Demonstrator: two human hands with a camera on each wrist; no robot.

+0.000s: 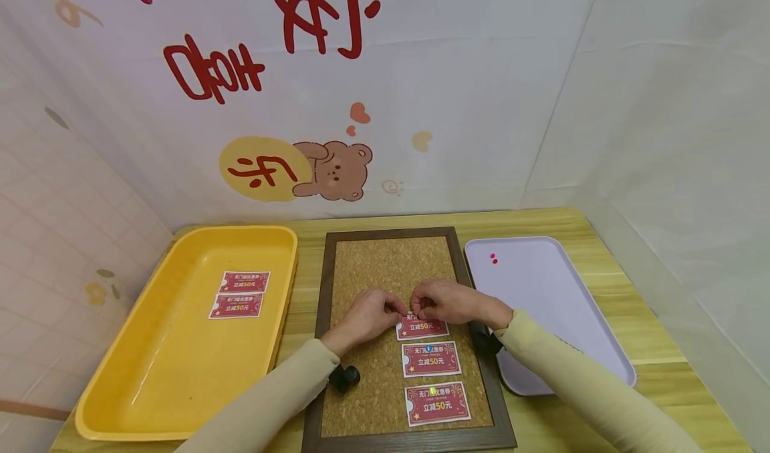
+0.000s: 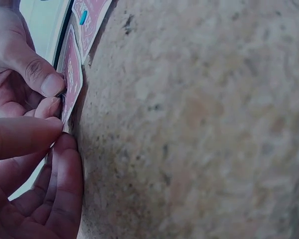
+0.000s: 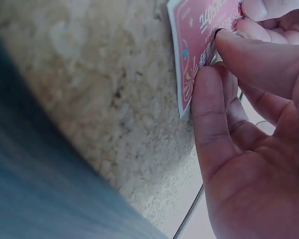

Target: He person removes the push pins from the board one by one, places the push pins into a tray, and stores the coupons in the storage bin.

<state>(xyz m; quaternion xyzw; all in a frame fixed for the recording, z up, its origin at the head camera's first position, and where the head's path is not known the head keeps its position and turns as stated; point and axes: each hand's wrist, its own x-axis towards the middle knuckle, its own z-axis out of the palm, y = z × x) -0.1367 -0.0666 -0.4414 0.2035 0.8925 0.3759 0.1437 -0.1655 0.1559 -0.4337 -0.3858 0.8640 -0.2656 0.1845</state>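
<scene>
A red coupon (image 1: 421, 328) lies on the cork board (image 1: 367, 266), above two more coupons in a column. My left hand (image 1: 371, 314) pinches its upper left corner between thumb and fingers. At its top edge, my right hand (image 1: 448, 300) pinches a small black push pin (image 3: 220, 32), mostly hidden by the thumb and fingers. A blue push pin (image 1: 428, 349) stands in the top of the middle coupon (image 1: 430, 359), and a yellow push pin (image 1: 432, 391) in the top of the lowest coupon (image 1: 438, 405).
On the left is a yellow tray (image 1: 87, 399) with two coupons (image 1: 243, 282) inside. A lilac tray (image 1: 541, 286) on the right holds a pink pin (image 1: 492, 256), a red pin (image 1: 495, 261) and small dark bits partly behind the right sleeve. The board has a raised brown frame (image 1: 325, 286).
</scene>
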